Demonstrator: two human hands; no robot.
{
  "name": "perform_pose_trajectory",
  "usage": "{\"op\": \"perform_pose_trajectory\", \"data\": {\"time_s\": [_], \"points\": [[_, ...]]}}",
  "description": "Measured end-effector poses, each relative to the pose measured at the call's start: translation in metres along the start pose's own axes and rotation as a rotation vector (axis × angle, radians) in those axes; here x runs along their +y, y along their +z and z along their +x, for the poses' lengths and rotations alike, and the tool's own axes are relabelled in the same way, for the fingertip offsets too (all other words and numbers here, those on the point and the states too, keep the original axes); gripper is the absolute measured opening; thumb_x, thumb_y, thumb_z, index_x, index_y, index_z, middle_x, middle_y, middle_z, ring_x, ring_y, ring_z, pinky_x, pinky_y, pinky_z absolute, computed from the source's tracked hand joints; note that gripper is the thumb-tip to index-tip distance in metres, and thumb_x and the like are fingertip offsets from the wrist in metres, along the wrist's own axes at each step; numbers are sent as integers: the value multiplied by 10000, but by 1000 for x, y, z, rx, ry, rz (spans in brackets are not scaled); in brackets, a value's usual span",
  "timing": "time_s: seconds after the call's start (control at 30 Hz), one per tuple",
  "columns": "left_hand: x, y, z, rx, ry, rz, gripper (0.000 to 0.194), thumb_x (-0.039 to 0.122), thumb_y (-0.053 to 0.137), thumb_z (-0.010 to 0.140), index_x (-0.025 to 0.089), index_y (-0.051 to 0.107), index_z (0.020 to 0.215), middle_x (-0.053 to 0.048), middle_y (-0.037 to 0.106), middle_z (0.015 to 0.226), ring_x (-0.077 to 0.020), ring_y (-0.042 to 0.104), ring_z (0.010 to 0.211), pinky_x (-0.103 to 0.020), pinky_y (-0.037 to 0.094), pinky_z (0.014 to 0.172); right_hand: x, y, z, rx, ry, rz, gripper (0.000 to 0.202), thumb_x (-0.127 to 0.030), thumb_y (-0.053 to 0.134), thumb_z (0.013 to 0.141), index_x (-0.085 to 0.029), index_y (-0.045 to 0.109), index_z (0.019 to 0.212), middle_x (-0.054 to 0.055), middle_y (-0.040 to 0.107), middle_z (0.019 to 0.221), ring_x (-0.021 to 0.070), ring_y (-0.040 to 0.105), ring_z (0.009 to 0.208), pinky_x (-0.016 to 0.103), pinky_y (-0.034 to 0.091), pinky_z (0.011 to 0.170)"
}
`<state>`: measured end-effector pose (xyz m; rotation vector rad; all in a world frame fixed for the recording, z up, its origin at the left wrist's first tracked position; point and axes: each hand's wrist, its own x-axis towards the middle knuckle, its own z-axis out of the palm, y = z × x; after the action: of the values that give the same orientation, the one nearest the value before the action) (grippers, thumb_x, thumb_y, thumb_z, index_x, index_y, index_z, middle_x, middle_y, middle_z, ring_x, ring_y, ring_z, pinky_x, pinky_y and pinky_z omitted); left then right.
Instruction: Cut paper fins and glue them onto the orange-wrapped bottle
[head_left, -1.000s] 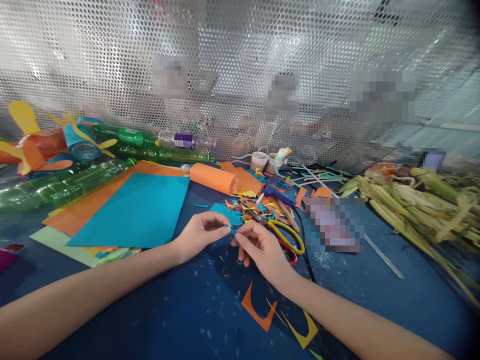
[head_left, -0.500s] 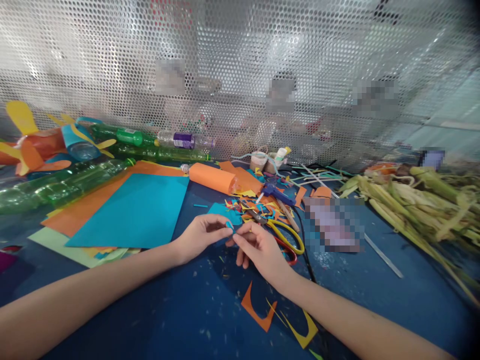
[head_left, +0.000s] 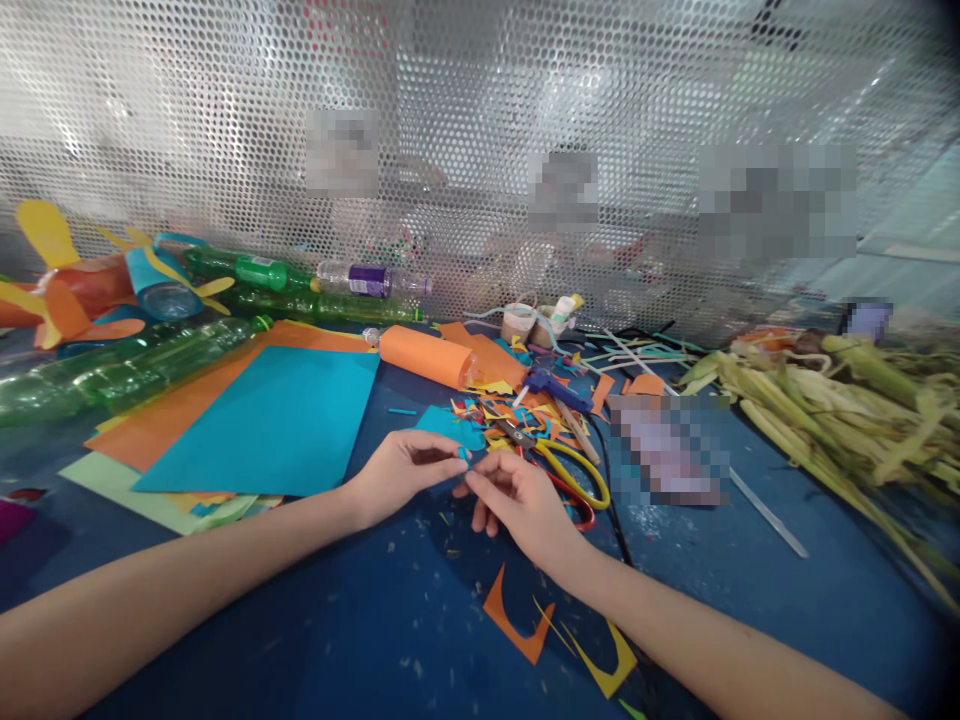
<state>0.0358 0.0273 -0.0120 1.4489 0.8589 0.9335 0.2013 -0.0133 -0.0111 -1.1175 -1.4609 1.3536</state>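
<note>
Between my fingertips is a small curled blue paper strip. My left hand pinches it with thumb and index finger. My right hand has thumb and index finger closed at the strip's lower end, the other fingers curled beneath. Just behind my hands lie a blue paper piece and a heap of orange, yellow and blue paper scraps. Scissors with yellow and red handles rest right beside my right hand. Nearer to me are an orange paper offcut and a yellow offcut.
Blue sheets lie stacked on other colours at left, near green bottles. An orange-wrapped bottle and a blue glue gun lie behind my hands. Corn husks sit at right. A perforated metal screen stands behind.
The blue strip has turned slightly between my fingertips, and my right index finger has shifted a little. Both hands stay in nearly the same place.
</note>
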Motion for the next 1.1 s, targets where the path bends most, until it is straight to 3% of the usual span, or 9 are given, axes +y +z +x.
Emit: {"op": "perform_pose_trajectory", "data": {"time_s": [0.23, 0.47, 0.6, 0.7, 0.77, 0.9, 1.1], "points": [[0, -1, 3, 14, 0, -30, 148, 304, 658, 711, 164, 651, 760, 7, 627, 691, -115, 564, 655, -241, 449, 677, -2, -5, 1, -3, -24, -104, 175, -351, 507, 822, -178, 531, 831, 23, 639, 749, 90, 573, 463, 205, 457, 412], [-2, -2, 6, 132, -62, -204, 175, 296, 689, 685, 156, 617, 762, 20, 597, 645, -107, 565, 634, -228, 446, 657, -21, -35, 15, 107, -116, -354, 144, -329, 483, 833, -194, 526, 855, 37, 645, 773, 134, 606, 525, 265, 501, 477], [-4, -4, 7, 109, -30, -176, 165, 296, 671, 706, 148, 610, 745, 12, 591, 627, -103, 551, 614, -221, 436, 636, -23, -70, 32, 277, -271, -858, 143, -266, 450, 836, -200, 557, 906, 61, 648, 839, 204, 626, 729, 366, 514, 679], [-4, -4, 7, 115, -29, -175, 172, 296, 678, 694, 151, 598, 738, 17, 591, 612, -103, 556, 598, -222, 438, 625, -12, -104, 46, 457, -438, -1302, 269, -190, 435, 809, -128, 555, 1042, 153, 571, 1104, 294, 500, 1062, 468, 375, 925], [-3, -4, 7, 116, -35, -175, 185, 305, 684, 684, 151, 597, 740, 17, 593, 607, -107, 563, 595, -227, 443, 625, 1, -124, 54, 490, -435, -1435, 358, -209, 452, 801, -82, 516, 1129, 185, 495, 1217, 316, 426, 1144, 474, 336, 961], [-1, -3, 6, 123, -46, -185, 220, 328, 703, 655, 150, 603, 738, 11, 604, 624, -120, 581, 613, -244, 460, 642, 24, -146, 63, 431, -365, -1472, 393, -250, 415, 820, -97, 479, 1177, 182, 546, 1133, 310, 490, 1066, 467, 392, 890], [-4, -4, 6, 141, -66, -266, 233, 323, 716, 643, 161, 605, 769, 16, 616, 677, -118, 599, 649, -249, 480, 678, 27, -142, 62, 506, -340, -1430, 322, -179, 399, 795, -102, 487, 1095, 171, 564, 1008, 299, 534, 964, 422, 439, 813]]}}
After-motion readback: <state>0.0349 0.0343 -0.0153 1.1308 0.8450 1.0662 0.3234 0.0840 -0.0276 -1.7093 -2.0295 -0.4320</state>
